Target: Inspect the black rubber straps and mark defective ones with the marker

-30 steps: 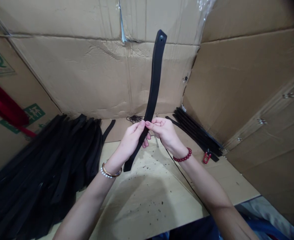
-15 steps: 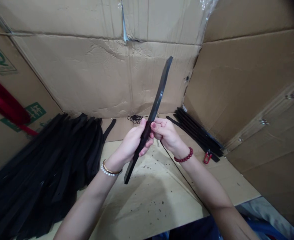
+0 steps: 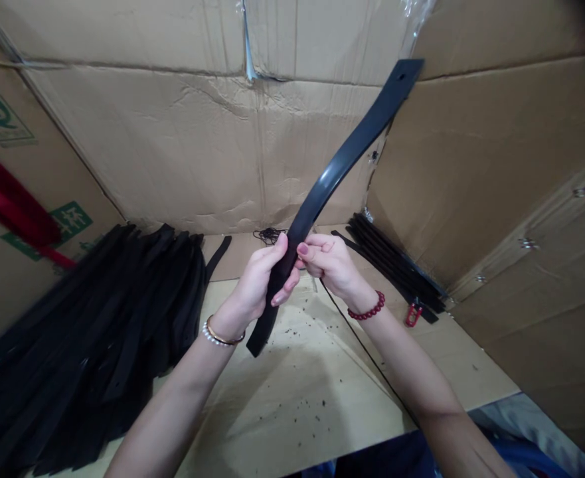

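Observation:
A long, curved black strip (image 3: pixel 342 163) with a small hole near its upper end slants across the middle of the view. My left hand (image 3: pixel 258 282) is wrapped round its lower part, thumb on top and fingertips showing on the far side. Close against the strip's right edge, my right hand (image 3: pixel 333 264) pinches with thumb and forefinger. A thin black cord (image 3: pixel 352 330) runs from under this hand down to the table's front edge. The pinched end of the cord is hidden by the fingers.
A large heap of black strips (image 3: pixel 87 345) covers the left side. More strips (image 3: pixel 396 265) lie stacked at the right beside small red-handled snippers (image 3: pixel 413 313). Tangled black cord (image 3: pixel 270 236) lies at the back. Cardboard walls (image 3: pixel 187 153) surround the table (image 3: pixel 292 392), which has dark crumbs.
The strip has turned in my left hand: its broad face now shows instead of its edge, and its upper end has swung right and up. My right hand stays almost in place.

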`<state>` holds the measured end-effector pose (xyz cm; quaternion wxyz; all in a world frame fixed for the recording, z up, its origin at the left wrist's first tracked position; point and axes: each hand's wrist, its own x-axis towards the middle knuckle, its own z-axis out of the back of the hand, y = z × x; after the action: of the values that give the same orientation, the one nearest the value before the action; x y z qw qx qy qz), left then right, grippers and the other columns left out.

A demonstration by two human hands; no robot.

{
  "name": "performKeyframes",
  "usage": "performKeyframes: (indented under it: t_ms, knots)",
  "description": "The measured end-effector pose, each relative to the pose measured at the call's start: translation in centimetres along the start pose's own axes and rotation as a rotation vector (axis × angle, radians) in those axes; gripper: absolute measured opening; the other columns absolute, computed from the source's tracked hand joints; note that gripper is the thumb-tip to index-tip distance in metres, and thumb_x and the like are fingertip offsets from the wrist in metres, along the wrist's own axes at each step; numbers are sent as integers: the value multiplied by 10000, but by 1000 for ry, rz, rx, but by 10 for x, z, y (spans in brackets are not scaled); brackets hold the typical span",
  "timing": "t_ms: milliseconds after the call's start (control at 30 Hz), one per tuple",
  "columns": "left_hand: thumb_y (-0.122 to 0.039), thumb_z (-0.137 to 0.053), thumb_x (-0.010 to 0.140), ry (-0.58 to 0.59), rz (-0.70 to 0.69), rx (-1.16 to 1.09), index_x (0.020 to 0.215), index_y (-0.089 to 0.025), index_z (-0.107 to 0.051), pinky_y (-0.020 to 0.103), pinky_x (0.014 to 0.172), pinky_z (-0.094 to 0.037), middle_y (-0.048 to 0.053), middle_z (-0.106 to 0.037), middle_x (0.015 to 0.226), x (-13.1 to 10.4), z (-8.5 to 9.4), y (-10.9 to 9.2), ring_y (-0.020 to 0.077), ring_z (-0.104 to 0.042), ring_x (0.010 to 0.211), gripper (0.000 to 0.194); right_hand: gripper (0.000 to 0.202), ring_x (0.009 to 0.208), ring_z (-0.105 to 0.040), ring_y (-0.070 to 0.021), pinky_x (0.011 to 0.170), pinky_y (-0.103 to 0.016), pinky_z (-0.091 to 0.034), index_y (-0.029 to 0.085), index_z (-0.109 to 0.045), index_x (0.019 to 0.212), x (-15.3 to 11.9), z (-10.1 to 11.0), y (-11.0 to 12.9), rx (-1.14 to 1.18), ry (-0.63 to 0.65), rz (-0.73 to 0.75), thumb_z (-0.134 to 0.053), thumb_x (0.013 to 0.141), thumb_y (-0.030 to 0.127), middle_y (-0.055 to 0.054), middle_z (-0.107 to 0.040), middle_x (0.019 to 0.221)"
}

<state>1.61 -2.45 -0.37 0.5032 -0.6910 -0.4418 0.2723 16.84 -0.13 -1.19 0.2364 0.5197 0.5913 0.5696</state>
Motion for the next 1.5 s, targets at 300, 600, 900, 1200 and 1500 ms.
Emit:
performKeyframes:
  t_ms: [300, 600, 900, 1200, 1500]
  knots:
    - [-738, -383, 902, 88, 78, 22, 711, -153, -582, 159, 278, -236, -27, -500, 492, 1, -3, 1, 35, -356, 289, 647, 479, 357, -203, -3, 362, -200, -78, 179, -536, 700, 2, 2, 2, 78, 28, -63, -908, 596, 463, 113, -444, 436]
    - [-567, -506, 940, -180, -179, 367, 808, -142, -589, 184, 403, -426, 2, -584, 624, -5, -6, -4, 75, -515, 432, 453, 330, 352, -239, -10, 364, -206, -106, 152, -595, 635, 2, -2, 2, 6, -41, 34, -805, 785, 356, 66, -500, 420]
    - [-643, -380, 957, 82, 36, 108, 711, -140, -602, 160, 244, -280, -38, -471, 392, -7, -3, -9, 57, -339, 235, 602, 395, 367, -241, -6, 366, -202, -89, 141, -632, 824, -2, 3, 5, 41, 107, -81, -851, 702, 446, 35, -613, 516]
    - [-909, -151, 770, 82, 85, 241, 640, -175, -536, 182, 236, -243, -22, -461, 379, -6, -3, -1, 61, -318, 214, 839, 385, 357, -184, -2, 367, -192, -66, 128, -674, 879, -3, 3, 4, 94, 178, -93, -863, 693, 407, 89, -507, 448]
    - [-495, -609, 916, -64, -214, 236, 738, -130, -555, 151, 383, -313, -26, -539, 593, 2, -9, 6, 26, -431, 404, 409, 338, 345, -419, -43, 352, -185, -181, 136, -642, 755, -1, -3, 2, 62, -74, 8, -865, 694, 383, 80, -486, 421]
